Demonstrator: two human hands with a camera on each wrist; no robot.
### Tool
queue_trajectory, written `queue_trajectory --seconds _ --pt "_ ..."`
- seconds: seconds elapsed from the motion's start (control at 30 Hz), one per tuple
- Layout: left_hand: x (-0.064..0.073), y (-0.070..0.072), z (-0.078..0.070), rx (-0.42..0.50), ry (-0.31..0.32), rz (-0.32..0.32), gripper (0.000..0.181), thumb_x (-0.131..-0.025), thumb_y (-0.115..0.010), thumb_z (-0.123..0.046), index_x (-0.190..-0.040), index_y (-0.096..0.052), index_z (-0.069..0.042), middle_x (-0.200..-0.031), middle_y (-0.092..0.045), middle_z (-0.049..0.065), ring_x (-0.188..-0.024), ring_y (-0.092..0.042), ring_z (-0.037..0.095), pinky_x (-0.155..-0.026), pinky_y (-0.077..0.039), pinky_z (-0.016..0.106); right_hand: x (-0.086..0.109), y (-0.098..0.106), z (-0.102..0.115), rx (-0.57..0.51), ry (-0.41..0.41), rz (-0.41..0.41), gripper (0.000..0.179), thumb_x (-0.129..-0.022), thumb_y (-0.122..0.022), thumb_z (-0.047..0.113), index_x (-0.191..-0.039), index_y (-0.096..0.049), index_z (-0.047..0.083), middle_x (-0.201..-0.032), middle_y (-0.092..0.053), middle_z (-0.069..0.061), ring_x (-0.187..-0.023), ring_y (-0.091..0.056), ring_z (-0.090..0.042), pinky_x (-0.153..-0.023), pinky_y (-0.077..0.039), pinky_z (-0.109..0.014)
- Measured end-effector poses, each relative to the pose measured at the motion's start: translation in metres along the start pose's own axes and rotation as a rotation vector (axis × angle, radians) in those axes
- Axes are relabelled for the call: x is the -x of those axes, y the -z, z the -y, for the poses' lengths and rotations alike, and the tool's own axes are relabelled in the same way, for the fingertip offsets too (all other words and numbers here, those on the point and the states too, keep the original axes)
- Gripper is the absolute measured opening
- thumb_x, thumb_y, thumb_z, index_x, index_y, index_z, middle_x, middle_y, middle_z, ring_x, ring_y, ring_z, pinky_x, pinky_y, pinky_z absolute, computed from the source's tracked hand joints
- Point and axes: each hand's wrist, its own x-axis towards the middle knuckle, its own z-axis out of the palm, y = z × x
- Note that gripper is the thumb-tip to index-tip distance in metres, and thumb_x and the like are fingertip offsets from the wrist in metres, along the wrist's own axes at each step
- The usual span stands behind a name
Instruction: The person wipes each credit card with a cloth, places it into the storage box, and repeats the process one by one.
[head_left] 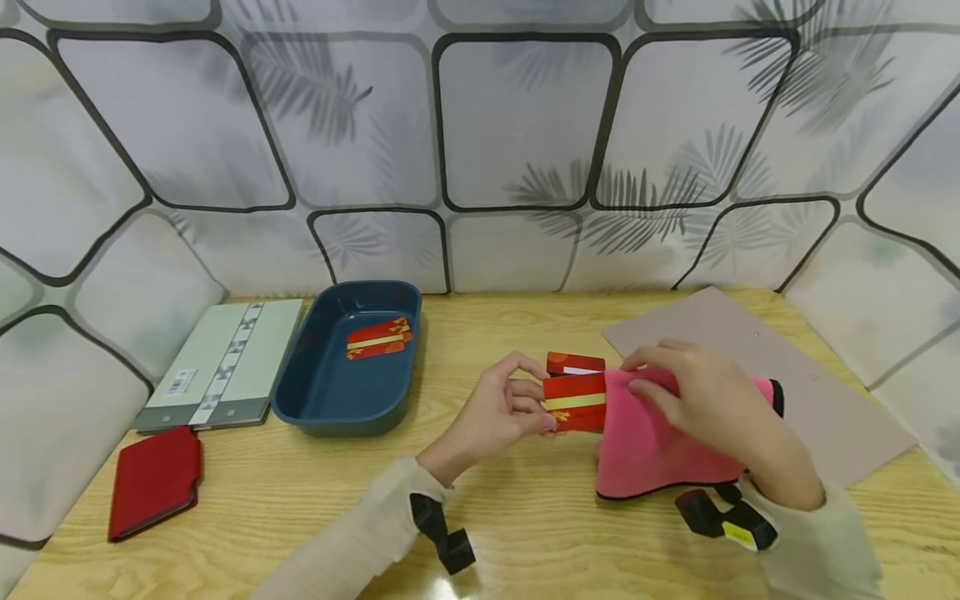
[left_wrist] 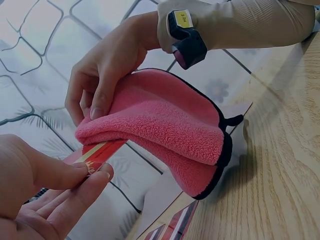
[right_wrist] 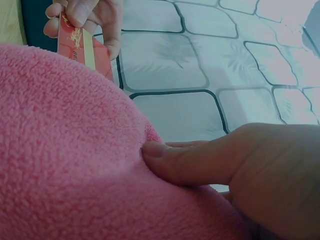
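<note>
My left hand (head_left: 504, 406) pinches a red card with a gold stripe (head_left: 573, 402) between thumb and fingers. The card's far end is covered by a folded pink cloth with black edging (head_left: 645, 442). My right hand (head_left: 708, 404) grips that cloth near its upper edge, thumb on the near side, as the right wrist view shows with the thumb (right_wrist: 165, 157) pressed into the pile. Both hands hold their things above the table. Just behind the held card, another red card with a white stripe (head_left: 576, 363) shows; its right end is hidden.
A dark blue tray (head_left: 345, 423) stands left of centre with red cards (head_left: 377, 339) inside. Left of it lie a pale green notebook (head_left: 217, 354) and a red wallet-like booklet (head_left: 155, 482). A greyish flat board (head_left: 825, 417) lies under and beyond the right hand. Patterned fabric walls surround the wooden table.
</note>
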Motion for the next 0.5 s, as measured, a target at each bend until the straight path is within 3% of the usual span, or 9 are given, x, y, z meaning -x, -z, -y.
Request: queue_trajectory --seconds 0.2,0.5 --pt "0.002 0.000 -0.001 0.000 0.001 -0.010 0.043 -0.083 -0.062 0.017 -0.118 -0.044 0.002 -0.092 -0.061 0.028 -0.071 -0.068 0.014 -0.076 -0.059 0.048 -0.001 -0.001 0.001 0.001 0.016 -0.014 0.023 -0.077 -0.079 0.011 -0.097 -0.071 0.018 -0.085 -0.065 0.003 -0.077 -0.061 -0.019 -0.066 -0.051 -0.041" --pt "0.000 -0.004 0.000 0.021 -0.014 0.018 0.042 -0.083 -0.061 0.017 -0.119 -0.043 0.003 -0.093 -0.061 0.024 -0.072 -0.068 0.013 -0.074 -0.060 0.041 -0.005 -0.015 0.015 0.006 0.134 -0.064 0.020 -0.075 -0.081 0.013 -0.092 -0.071 0.016 -0.078 -0.063 0.005 -0.067 -0.057 -0.011 -0.059 -0.049 -0.032"
